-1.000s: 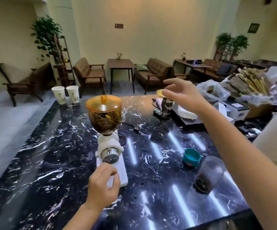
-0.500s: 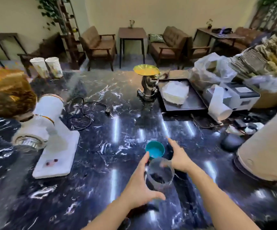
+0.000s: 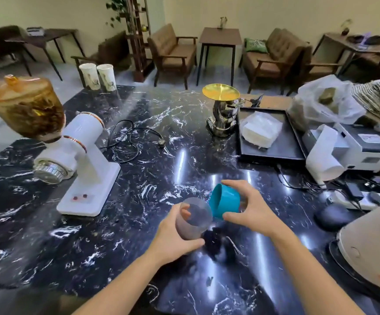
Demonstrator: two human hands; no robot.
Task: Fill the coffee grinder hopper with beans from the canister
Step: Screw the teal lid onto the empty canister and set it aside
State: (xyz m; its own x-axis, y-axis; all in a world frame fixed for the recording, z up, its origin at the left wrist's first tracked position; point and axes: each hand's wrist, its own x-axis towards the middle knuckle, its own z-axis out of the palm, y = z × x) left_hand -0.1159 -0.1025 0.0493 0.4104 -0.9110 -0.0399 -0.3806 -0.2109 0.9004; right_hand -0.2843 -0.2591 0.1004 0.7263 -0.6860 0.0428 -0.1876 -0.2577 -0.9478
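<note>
My left hand (image 3: 173, 239) grips a clear plastic canister (image 3: 193, 218), lifted just off the black marble counter (image 3: 139, 223) with its open mouth tilted toward me; only a few dark beans show at its bottom. My right hand (image 3: 250, 209) holds the teal lid (image 3: 224, 203) tipped on edge, right beside the canister's rim. The white coffee grinder (image 3: 86, 164) stands at the left, its amber hopper (image 3: 25, 108) holding beans under an amber cover.
A black cord and plug (image 3: 134, 139) lie behind the grinder. A gold-topped metal stand (image 3: 222, 110), a black tray (image 3: 268, 153) and a receipt printer (image 3: 352, 148) sit at the right. A large white appliance (image 3: 371, 248) fills the near right. Two paper cups (image 3: 98, 76) stand at the far edge.
My view swung right. My left hand left the grinder and took the canister. My right hand came down from the gold stand and picked up the teal lid, now held beside the canister.
</note>
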